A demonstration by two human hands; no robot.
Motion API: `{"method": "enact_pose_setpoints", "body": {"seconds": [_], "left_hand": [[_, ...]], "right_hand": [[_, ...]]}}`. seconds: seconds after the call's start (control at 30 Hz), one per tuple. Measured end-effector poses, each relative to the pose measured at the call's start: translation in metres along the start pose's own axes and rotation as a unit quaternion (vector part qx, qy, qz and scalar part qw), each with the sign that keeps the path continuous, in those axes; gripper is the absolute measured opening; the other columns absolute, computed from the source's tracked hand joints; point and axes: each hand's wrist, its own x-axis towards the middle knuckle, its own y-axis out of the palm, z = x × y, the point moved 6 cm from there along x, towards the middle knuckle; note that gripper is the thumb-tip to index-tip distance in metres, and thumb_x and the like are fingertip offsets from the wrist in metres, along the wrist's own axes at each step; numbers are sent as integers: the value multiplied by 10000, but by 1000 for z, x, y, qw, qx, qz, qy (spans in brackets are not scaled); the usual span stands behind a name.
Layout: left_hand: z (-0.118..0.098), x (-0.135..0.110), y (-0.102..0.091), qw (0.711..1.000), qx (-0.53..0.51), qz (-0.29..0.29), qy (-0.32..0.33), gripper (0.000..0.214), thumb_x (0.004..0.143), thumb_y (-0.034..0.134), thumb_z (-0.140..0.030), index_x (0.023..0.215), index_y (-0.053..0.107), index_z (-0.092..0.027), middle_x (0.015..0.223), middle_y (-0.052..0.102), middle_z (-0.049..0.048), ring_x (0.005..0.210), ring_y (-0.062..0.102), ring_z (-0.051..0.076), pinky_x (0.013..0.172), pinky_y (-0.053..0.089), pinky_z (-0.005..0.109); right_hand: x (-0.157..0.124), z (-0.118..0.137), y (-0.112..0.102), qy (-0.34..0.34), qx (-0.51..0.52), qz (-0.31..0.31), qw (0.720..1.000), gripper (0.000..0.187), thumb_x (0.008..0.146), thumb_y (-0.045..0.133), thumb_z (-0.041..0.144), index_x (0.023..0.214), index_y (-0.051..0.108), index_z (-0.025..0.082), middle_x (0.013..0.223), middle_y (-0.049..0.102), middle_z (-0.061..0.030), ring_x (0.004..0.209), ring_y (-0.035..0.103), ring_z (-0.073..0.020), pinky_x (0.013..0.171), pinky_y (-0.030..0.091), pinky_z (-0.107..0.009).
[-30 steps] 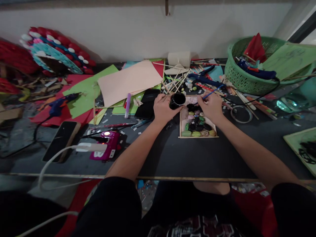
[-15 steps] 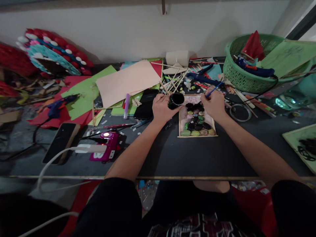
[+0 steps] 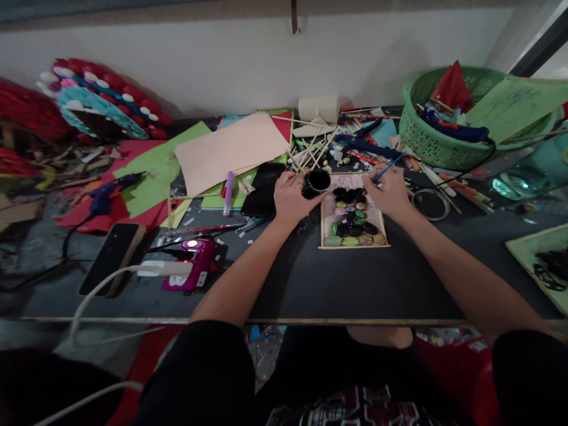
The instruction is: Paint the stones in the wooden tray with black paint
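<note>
In the head view, my left hand (image 3: 293, 194) is closed around a small jar of black paint (image 3: 316, 182), its dark mouth facing me, at the upper left corner of a framed board (image 3: 333, 211). My right hand (image 3: 389, 190) pinches a thin blue paintbrush (image 3: 390, 165) over the board's upper right part; the brush tip is hidden by the fingers. Rows of painted pebbles (image 3: 350, 241) in green, yellow, pink and black cover the board's lower part. Several black pebbles (image 3: 350, 195) lie in the top row, close to my right hand.
A green basket (image 3: 437, 142) stands at the back right, beside a metal-looking ring (image 3: 430, 204). Coloured paper (image 3: 231, 145), sticks and a black phone (image 3: 258, 198) lie behind my left hand. A purple power strip (image 3: 195, 266) with cables and another phone (image 3: 110, 257) are at left.
My right hand has shifted slightly right, away from the black pebbles, with the paintbrush still in it. My left hand keeps the jar in place. The camera view has tilted slightly.
</note>
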Motion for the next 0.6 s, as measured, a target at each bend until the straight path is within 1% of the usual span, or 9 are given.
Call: {"method": "enact_pose_setpoints", "body": {"seconds": [0.07,0.17,0.27,0.33,0.43,0.5,0.6], "left_hand": [[1,0,0,1000,-1,-2,-4,767,747,621,-831,1111,688,-160,935,726,120,1033,624,302,953,482,447],[1,-1,0,1000,1,-5,-10,797,731,628,-839,1120,690,-146,928,721,132,1050,623,320,964,478,463],[1,-1,1,1000,0,3,-18,785,729,642,-827,1123,687,-149,944,719,140,1066,615,336,978,470,482],[1,0,1,1000,-4,9,-24,772,727,648,-821,1122,684,-158,968,721,142,1075,609,341,984,466,489],[1,0,0,999,-10,12,-29,769,724,650,-819,1126,682,-165,981,718,140,1081,600,337,983,465,484],[1,0,0,999,-8,17,-30,763,721,646,-824,1120,683,-174,955,712,131,1074,596,335,981,458,485],[1,-1,-1,999,4,19,-36,785,707,628,-854,1107,689,-181,964,705,133,1091,596,344,996,434,501]], "right_hand": [[2,-2,1,14,-13,-3,1000,290,851,566,261,633,375,246,613,507,-10,673,534,-214,902,413,-494],[4,0,0,15,-24,-28,999,294,879,546,283,646,371,245,633,507,-15,697,532,-215,914,414,-483],[4,6,5,-1,-35,-5,999,265,909,516,310,677,409,241,662,538,-25,745,554,-222,937,408,-474],[4,7,7,3,-61,8,998,231,901,512,303,697,425,238,663,540,-26,751,560,-226,949,397,-481],[3,8,2,13,-91,-9,996,194,897,503,298,725,444,232,688,549,-33,757,561,-227,950,391,-479],[3,10,1,9,-94,-8,996,188,907,492,305,738,463,228,715,567,-42,770,564,-226,940,401,-463],[3,14,2,11,-102,22,995,165,897,510,295,751,492,222,709,570,-46,775,571,-232,943,407,-464]]}}
